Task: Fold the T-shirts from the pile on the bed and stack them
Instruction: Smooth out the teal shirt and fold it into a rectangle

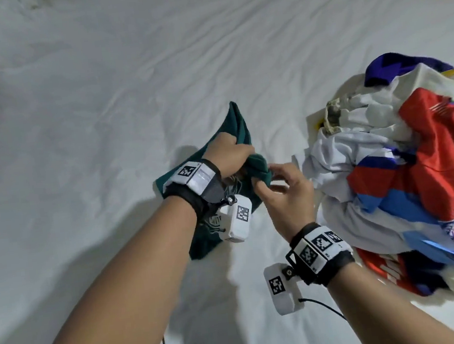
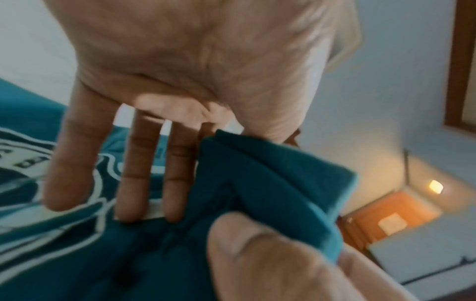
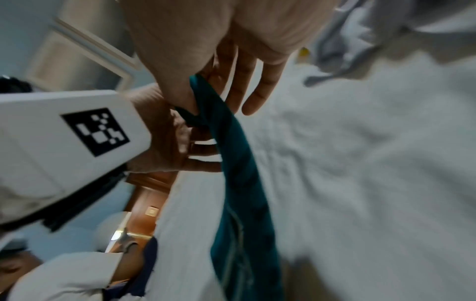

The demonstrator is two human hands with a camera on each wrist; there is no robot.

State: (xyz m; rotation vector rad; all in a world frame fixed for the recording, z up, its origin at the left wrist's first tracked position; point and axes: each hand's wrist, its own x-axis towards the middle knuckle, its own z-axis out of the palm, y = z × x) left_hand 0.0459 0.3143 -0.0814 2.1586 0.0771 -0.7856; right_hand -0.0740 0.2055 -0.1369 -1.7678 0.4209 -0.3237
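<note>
On the white bed, the left hand grips a bunched edge of the green shirt, lifting it. Just beside, the right hand pinches another fold of it. Further right lies the pile of unfolded shirts.

T-shirt is held above bed, approx. in middle, betw. left hand and right hand. Pile of shirts lies on bed, to right of hands.
</note>
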